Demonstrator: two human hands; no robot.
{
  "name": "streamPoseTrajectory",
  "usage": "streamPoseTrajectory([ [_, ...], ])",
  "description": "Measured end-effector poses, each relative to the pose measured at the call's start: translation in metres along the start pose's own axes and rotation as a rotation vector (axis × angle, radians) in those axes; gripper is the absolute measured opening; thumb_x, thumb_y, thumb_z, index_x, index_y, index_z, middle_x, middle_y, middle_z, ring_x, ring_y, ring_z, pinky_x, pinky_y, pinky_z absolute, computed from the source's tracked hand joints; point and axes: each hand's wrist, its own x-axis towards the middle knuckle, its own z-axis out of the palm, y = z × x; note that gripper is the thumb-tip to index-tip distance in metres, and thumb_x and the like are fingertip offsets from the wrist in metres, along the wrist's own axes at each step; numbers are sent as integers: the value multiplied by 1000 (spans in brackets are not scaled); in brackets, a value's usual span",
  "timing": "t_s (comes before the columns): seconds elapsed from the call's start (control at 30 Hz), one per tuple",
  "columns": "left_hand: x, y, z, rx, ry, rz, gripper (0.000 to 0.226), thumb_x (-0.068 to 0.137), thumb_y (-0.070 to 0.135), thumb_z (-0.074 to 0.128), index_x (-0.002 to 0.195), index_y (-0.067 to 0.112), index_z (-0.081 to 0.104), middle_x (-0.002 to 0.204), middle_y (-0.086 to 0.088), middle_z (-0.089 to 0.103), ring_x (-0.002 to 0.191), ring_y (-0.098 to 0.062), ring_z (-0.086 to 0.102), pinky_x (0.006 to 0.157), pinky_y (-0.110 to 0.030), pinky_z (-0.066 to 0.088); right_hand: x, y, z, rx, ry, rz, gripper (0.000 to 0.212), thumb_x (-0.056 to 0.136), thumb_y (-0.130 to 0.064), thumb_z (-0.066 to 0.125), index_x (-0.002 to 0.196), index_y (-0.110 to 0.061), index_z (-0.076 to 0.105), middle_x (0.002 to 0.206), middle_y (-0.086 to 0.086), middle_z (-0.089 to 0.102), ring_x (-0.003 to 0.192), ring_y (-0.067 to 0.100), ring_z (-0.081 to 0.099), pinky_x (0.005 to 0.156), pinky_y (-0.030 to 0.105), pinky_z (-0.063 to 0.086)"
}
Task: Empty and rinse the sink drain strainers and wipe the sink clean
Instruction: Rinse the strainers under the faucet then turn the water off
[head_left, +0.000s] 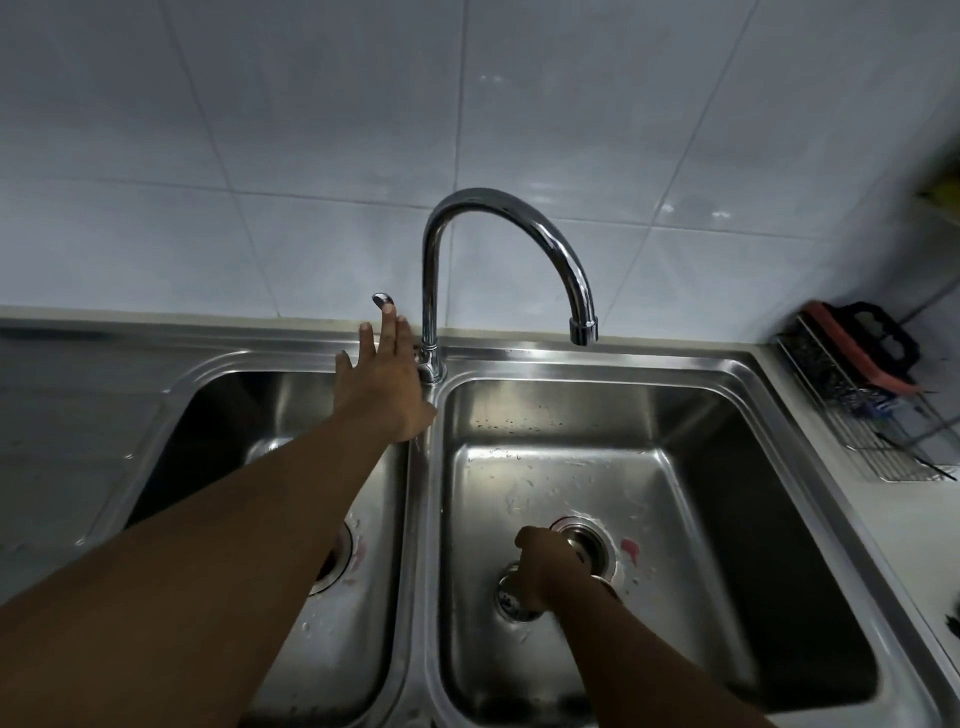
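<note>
Head view. Left grip (382, 374) reaches far over the divider btw the two basins, fingers straight & spread, holding nothing. Its longest fingertip sits right at the tap lever (383, 300), touching or just short, can't tell. Lever lies straight ahead (far) of that grip, just left of the faucet (498, 208) stem.

Right grip (545, 569) is low in the right basin (753, 457), fingers curled round a strainer (511, 605); the perforated basket pokes out near-left of the knuckles. Strainer is out of its seat: open drain (589, 540) shows just far-right of the grip. Lifted or resting on basin floor, can't tell.

Relation that matters: spout mouth (583, 332) hangs over the far side of the same basin, so strainer lies near & a bit left of where water would drop. No water visible.

Judgement: rinse step is next. Left grip is the nearer one for the lever; right must carry strainer far & up under the spout. Drain in left basin (249, 410) is mostly hidden by left forearm, so its strainer is unclear. Pink smear (629, 550) by right drain, so wipe not done yet.
</note>
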Motion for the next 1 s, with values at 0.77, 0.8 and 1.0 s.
streamPoseTrajectory([
  [0.77, -41, 43, 66, -191, 369, 16, 67, 68, 40, 71, 125, 18, 43, 124, -2, 44, 114, -22, 47, 93, -39, 40, 21, 22, -11, 210, 171, 74, 80, 71, -41, 85, 135, -13, 48, 131, 9, 53, 120, 27, 54, 100, 37, 52],
  [0.8, -44, 51, 67, -192, 350, 27, 64, 69, 40, 70, 123, 20, 43, 123, -1, 44, 114, -22, 47, 92, -39, 39, 20, 26, -18, 234, 196, 78, 77, 70, -41, 86, 133, -13, 50, 129, 9, 54, 118, 25, 55, 99, 33, 51],
  [1.0, -50, 99, 82, -407, -11, 121, 39, 86, 39, 61, 121, 24, 52, 127, 4, 52, 116, -21, 54, 100, -37, 41, 11, 38, -52, 395, 380, 47, 57, 58, -30, 86, 107, -16, 61, 104, 2, 64, 95, 22, 63, 69, 22, 43],
])
